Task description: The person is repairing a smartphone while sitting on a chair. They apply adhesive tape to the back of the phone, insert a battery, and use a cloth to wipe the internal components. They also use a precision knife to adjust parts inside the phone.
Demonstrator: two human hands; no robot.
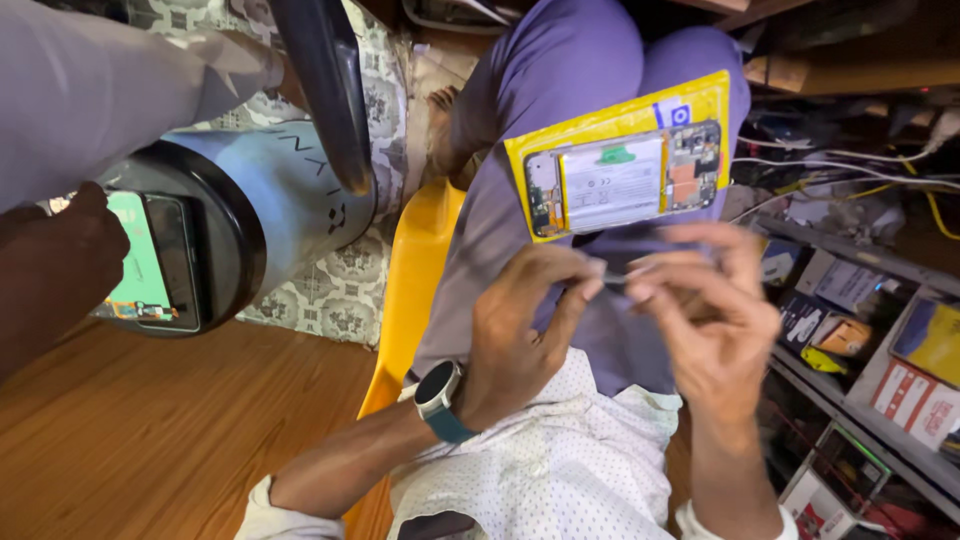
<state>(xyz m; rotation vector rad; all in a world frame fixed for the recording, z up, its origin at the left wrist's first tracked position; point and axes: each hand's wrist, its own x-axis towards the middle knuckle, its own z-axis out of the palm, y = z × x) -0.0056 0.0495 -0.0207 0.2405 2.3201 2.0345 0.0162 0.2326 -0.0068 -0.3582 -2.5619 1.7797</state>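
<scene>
An opened phone (625, 180) with its back off lies on a yellow packet (620, 120) on my purple-trousered lap; its battery and circuit boards show. Just below it, my left hand (525, 330), with a watch on the wrist, and my right hand (705, 320) pinch the two ends of a small thin strip (618, 276) between fingertips. Both hands hover above my thigh, close to the phone's lower edge. What the strip is made of I cannot tell.
Another person's hand (60, 260) holds a second phone (150, 262) on a round dark-topped stool (225, 215) at left. A yellow seat edge (415, 280), wooden floor (170, 440), patterned mat, shelves of small boxes (860, 340) and cables at right.
</scene>
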